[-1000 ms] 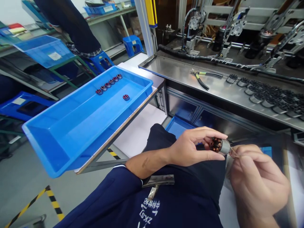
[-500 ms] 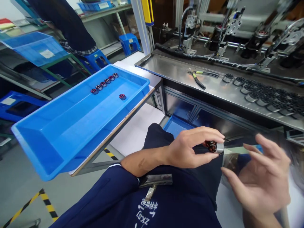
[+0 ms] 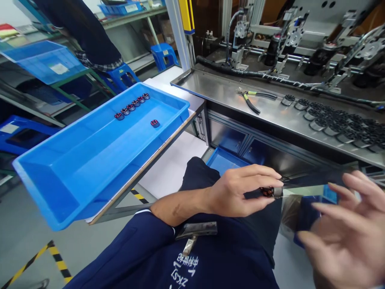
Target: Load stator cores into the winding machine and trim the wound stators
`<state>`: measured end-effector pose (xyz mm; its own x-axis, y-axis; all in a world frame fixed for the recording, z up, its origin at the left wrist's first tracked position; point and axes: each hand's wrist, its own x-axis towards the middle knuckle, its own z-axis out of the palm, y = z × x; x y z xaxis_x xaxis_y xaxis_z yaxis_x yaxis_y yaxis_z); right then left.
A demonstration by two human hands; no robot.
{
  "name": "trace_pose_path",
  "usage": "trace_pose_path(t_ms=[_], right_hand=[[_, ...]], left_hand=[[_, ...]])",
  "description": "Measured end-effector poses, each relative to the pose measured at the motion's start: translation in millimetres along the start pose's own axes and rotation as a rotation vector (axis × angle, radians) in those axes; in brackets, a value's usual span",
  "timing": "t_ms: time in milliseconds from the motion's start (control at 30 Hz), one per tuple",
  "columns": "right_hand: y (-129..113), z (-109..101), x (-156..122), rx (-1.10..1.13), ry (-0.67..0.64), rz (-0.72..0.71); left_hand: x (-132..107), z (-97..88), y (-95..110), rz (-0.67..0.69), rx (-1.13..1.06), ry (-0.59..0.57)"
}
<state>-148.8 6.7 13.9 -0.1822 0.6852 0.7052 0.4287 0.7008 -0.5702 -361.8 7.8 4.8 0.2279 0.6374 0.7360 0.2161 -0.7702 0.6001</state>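
Note:
My left hand [image 3: 240,190] is closed around a small motor stator [image 3: 267,192] with copper windings and a silver-grey metal rim, gripped between thumb and fingers above my lap. A faint thin line runs rightward from the stator; whether it is a wire I cannot tell. To the right, my right hand [image 3: 349,228] is raised with its fingers apart, slightly blurred by motion. I see nothing held in it. Several similar stators [image 3: 339,122] with black tops stand grouped on the metal ledge [image 3: 216,86] of the machine.
Yellow-and-black cutting pliers [image 3: 251,98] lie on the ledge. A blue tray [image 3: 99,148] on the left holds a row of red-and-black parts [image 3: 132,106] and a separate one. Machine fixtures [image 3: 279,44] rise behind the ledge. Another person [image 3: 87,32] sits at the far left.
My right hand has moved right and slightly down, away from my left hand. My left hand keeps its hold on the stator, which has turned slightly.

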Motion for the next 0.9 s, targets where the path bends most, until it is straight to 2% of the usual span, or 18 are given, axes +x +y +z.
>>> trace_pose_path(t_ms=[67,200,300,433,500,567,633,700,800,900], right_hand=[[-7,-2,5,-0.185,-0.154,-0.244],[-11,1,21,-0.269,-0.319,-0.383],[0,-1,32,-0.266,-0.417,-0.508],[18,-7,53,-0.212,-0.545,-0.486],[28,-7,76,-0.152,-0.596,-0.439],[41,0,108,-0.143,-0.568,-0.365],[58,16,146,-0.199,-0.429,-0.216],[80,43,184,-0.260,-0.280,-0.024],[111,96,223,-0.279,-0.324,0.068],[132,145,234,-0.251,-0.447,0.070]], left_hand=[[-1,0.0,0,-0.007,0.015,-0.023],[-1,-4.8,-2,-0.034,-0.045,-0.025],[-1,-13.7,-5,-0.131,-0.169,-0.032],[-6,-25.0,-11,-0.306,-0.307,-0.013],[-9,-27.5,-15,-0.364,-0.353,0.031],[-11,-28.0,-19,-0.414,-0.395,0.107],[-12,-28.4,-23,-0.483,-0.451,0.191],[-13,-30.0,-24,-0.568,-0.513,0.252],[-14,-35.7,-24,-0.639,-0.583,0.309],[-16,-43.8,-22,-0.622,-0.588,0.381]])
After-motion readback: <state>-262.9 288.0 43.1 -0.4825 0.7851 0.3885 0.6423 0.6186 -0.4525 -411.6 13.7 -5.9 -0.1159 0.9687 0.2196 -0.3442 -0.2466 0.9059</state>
